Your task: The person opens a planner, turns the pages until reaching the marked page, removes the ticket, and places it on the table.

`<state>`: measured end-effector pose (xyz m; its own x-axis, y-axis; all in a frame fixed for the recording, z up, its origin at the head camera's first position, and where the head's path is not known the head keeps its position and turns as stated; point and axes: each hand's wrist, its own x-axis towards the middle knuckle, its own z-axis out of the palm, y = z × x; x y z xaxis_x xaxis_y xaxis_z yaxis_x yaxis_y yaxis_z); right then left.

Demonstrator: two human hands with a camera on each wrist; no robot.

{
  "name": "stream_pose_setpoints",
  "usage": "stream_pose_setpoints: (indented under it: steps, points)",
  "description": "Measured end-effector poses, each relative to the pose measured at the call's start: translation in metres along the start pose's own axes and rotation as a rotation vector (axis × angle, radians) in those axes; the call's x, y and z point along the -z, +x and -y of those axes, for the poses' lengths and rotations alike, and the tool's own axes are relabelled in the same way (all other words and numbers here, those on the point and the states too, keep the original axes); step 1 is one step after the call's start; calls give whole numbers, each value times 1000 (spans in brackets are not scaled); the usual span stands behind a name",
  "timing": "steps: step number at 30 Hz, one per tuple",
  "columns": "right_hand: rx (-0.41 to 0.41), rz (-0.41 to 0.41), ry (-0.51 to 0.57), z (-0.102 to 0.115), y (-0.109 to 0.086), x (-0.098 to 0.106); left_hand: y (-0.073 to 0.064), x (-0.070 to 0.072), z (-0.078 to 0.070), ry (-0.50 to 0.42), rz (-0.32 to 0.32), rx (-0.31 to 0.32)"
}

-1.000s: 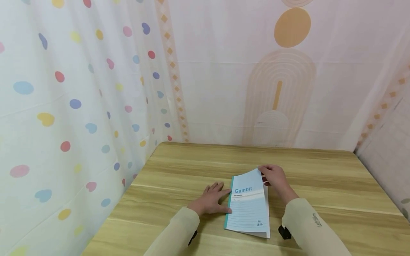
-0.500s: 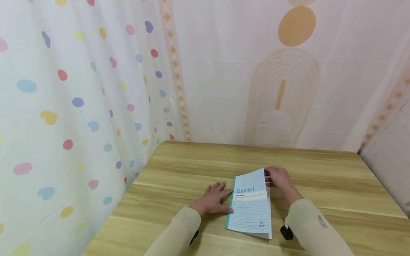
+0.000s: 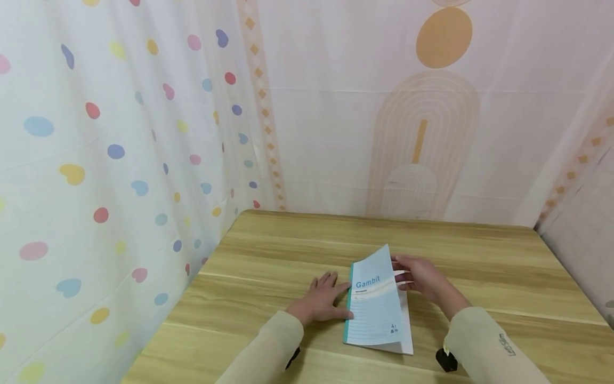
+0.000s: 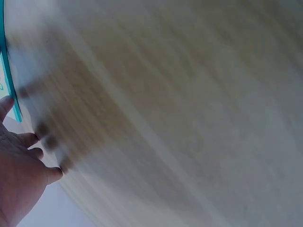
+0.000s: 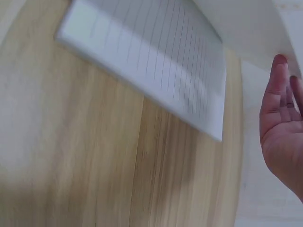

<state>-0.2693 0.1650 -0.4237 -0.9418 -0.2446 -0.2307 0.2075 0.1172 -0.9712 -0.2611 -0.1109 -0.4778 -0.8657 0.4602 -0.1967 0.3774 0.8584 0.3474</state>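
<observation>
A light blue notebook [image 3: 374, 309] with a teal spine and "Gambit" on its front lies on the wooden table, its cover partly lifted on the right side. My left hand [image 3: 322, 301] rests spread beside it, thumb and index fingertip at the spine. In the left wrist view, the same hand [image 4: 21, 165] has a fingertip at the teal strip [image 4: 8, 71]. My right hand [image 3: 424, 280] is at the raised cover's right edge, fingertips behind it. In the right wrist view, extended fingers [image 5: 277, 90] touch the cover [image 5: 251, 33], and a lined page [image 5: 151, 56] shows beneath.
The wooden table [image 3: 268, 245] reaches back to a pale patterned curtain [image 3: 326, 133]. A dotted curtain [image 3: 124, 224] hangs on the left. Black wrist devices [image 3: 446, 360] sit under the sleeves.
The right hand has gone from pinching the cover's upper corner to touching its inner side with extended fingers. The cover stands higher, showing more of the page. The left hand stays at the spine.
</observation>
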Motion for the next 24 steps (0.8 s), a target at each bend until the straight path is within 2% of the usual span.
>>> stream_pose_setpoints:
  steps: [3,6,10,13,17,20,24]
  points:
    - [84,50,0,0,1,-7,-1,0,1,-42,-5,3]
    - [146,88,-12,-1,3,-16,-3,2,4,-109,-29,-22]
    - [163,56,-38,1,5,-29,-4,6,9,-212,-67,-71]
    - [149,-3,-53,3,6,-36,-3,8,9,-299,-79,-83]
    - [131,-57,-79,4,8,-42,-2,11,6,-389,-76,-77]
    - [135,-63,-119,3,8,-49,-2,12,6,-457,-68,-38]
    - [163,-63,-182,2,9,-59,2,16,6,-608,-90,5]
